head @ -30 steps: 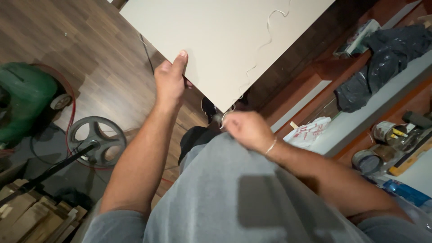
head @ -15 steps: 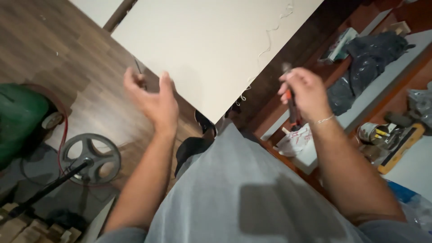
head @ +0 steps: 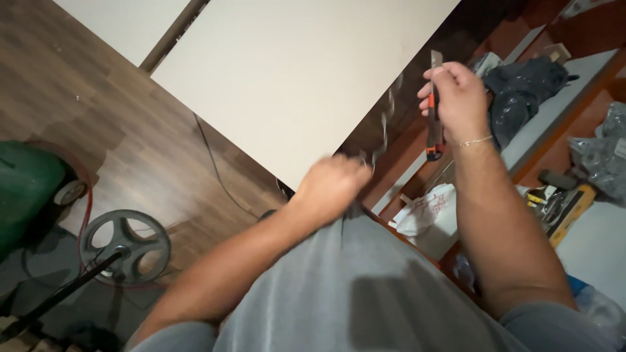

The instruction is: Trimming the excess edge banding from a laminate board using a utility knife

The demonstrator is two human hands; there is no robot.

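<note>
A large white panel (head: 293,85) fills the view; the right hand (head: 456,98) grips an orange utility knife (head: 433,107) upright beside its edge — blade out, no cut visible; the blurred left hand (head: 332,186) is closed at the panel's corner, seemingly pulling a thin strip (head: 385,127).

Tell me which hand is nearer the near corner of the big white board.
Left. The left hand, closed in a fist, sits right at the corner of the white board. The right hand is raised off past the board's right edge, gripping an orange utility knife.
</note>
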